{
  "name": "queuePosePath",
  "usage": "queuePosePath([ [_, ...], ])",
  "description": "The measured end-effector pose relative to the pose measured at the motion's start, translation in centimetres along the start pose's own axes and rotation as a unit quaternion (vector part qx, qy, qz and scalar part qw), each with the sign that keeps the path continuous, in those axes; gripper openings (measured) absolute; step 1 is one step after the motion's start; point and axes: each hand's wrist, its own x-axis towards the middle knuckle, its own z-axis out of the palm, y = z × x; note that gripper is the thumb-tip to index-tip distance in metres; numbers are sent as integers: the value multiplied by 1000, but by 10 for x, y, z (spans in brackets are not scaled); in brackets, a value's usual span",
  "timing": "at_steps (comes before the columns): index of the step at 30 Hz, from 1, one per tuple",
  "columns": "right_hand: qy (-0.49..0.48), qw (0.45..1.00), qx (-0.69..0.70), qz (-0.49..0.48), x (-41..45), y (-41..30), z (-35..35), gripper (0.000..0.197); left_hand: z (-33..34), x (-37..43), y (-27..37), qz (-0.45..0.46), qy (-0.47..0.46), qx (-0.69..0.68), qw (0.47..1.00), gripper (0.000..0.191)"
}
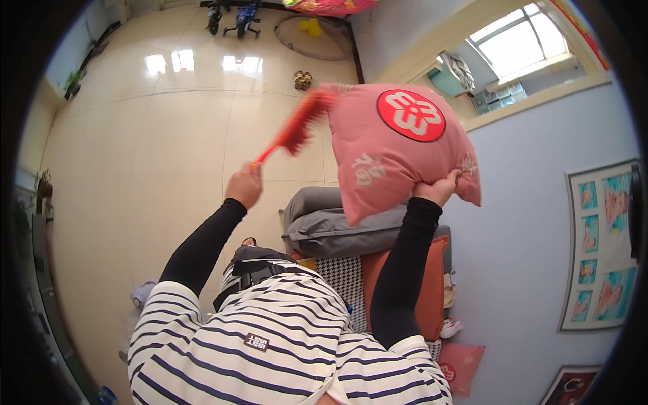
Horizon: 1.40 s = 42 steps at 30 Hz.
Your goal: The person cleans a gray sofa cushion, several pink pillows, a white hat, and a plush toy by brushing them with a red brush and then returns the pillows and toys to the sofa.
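Observation:
My left hand (244, 185) is closed around the handle of a red bristle brush (304, 121), which is blurred and tilted up to the right. The brush's far end meets or overlaps the left edge of a pink cushion (385, 152); whether they touch cannot be told. My right hand (437, 189) grips the cushion by its lower edge and holds it up. A red round emblem and pale characters mark the cushion's face. Beneath it is the grey arm (344, 233) of a sofa, with an orange cushion (377, 283) and a houndstooth cloth on the seat.
Another pink cushion (463, 367) lies at the lower right. Shoes (302, 80), a small blue bike (245, 20) and a round mesh item with yellow balloons (310, 27) stand on the tiled floor. A picture frame (600, 248) hangs on the right wall.

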Motion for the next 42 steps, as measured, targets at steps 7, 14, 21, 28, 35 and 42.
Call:
queuePosePath([
  [7, 57, 997, -34, -30, 23, 22, 8, 67, -83, -16, 149, 92, 2, -185, 978, 33],
  [14, 76, 997, 30, 7, 16, 72, 3, 51, -49, 1, 119, 108, -78, -18, 991, 30],
  [21, -36, 995, -1, -95, -11, 53, 20, 44, -87, -26, 164, 160, -108, -143, 971, 33],
  [28, -51, 998, 12, -29, -12, -10, -33, 54, -54, 47, 28, 57, 54, -92, 993, 47],
  [35, -31, 994, 37, -98, 9, -44, -126, 60, -97, -11, 174, -107, -271, -546, 786, 45],
  [42, -139, 984, 79, -78, 29, -67, -151, 52, -63, -20, 33, -272, -178, -256, 910, 46],
])
